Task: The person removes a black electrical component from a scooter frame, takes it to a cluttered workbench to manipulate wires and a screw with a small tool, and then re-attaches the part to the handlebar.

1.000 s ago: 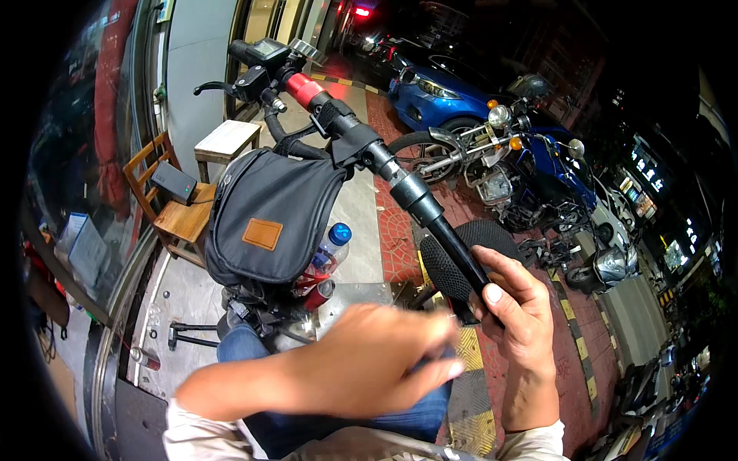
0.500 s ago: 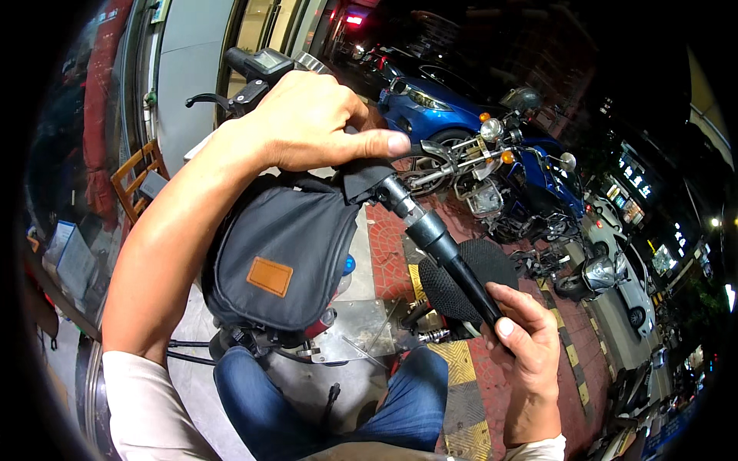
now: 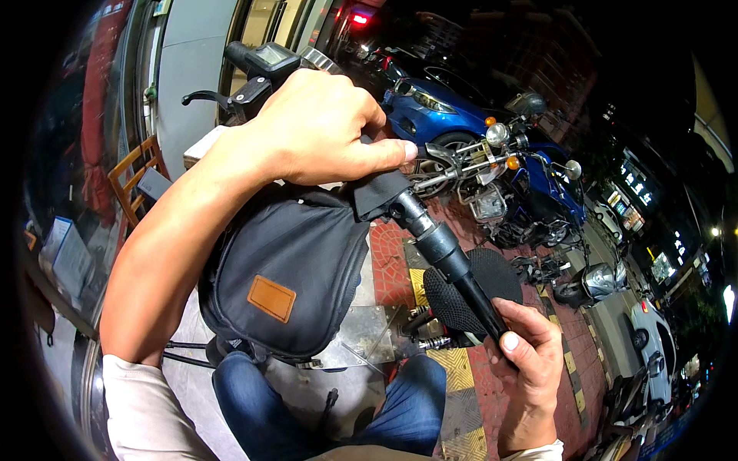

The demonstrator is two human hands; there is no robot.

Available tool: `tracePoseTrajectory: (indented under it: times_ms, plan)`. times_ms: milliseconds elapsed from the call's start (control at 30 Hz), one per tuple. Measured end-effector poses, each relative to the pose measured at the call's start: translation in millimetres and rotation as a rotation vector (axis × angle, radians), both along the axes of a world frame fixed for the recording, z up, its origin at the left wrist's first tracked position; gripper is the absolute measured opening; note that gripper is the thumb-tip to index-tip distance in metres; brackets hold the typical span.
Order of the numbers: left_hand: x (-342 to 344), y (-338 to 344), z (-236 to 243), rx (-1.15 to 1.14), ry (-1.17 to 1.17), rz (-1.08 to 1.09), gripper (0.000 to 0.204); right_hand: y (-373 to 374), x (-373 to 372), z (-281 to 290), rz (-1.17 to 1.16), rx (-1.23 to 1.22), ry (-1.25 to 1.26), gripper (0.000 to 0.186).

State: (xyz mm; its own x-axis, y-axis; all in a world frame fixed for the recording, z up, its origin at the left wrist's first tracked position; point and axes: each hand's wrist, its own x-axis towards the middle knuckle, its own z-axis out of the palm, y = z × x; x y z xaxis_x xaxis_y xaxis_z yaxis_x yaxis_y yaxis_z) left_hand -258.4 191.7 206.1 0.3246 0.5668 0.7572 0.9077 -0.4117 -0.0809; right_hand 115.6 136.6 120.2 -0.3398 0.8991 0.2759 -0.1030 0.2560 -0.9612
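My left hand (image 3: 323, 127) is closed over the upper part of a tilted steering column (image 3: 415, 217), below the handlebar end with its small display (image 3: 270, 55) and brake lever (image 3: 204, 100). The hand hides much of that section. My right hand (image 3: 526, 353) grips the lower black tube (image 3: 480, 303) of the column, thumb along it. A dark grey bag (image 3: 288, 261) with a tan leather patch hangs from the column beside my left forearm. A black mesh-covered seat (image 3: 453, 288) lies behind the tube.
A wooden chair (image 3: 134, 177) and glass shopfront (image 3: 61, 192) are at left, parked motorcycles (image 3: 515, 192) and a blue car (image 3: 430, 107) ahead, a white car (image 3: 649, 338) at right. My knees (image 3: 403, 396) are below, over tiled pavement with yellow paving (image 3: 465, 438).
My left hand swung up from low centre, blurred, onto the column's upper part and now rests closed there. The column, bag and my right hand shifted slightly down and right in the picture.
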Motion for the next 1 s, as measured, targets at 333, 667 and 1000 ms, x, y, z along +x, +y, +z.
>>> tracePoseTrajectory:
  times_ms: [333, 667, 1000]
  plan:
    - [0, -2, -1, -0.006, 0.003, 0.043, 0.049, 9, -1, 8, 0.040, 0.012, -0.035, 0.048]
    - [2, -6, -2, -0.003, 0.008, 0.107, 0.040, 25, -1, 24, 0.033, 0.058, -0.096, 0.043]
    - [2, -7, -7, 0.046, 0.001, 0.137, 0.042, 27, -4, 16, 0.030, 0.041, -0.050, 0.045]
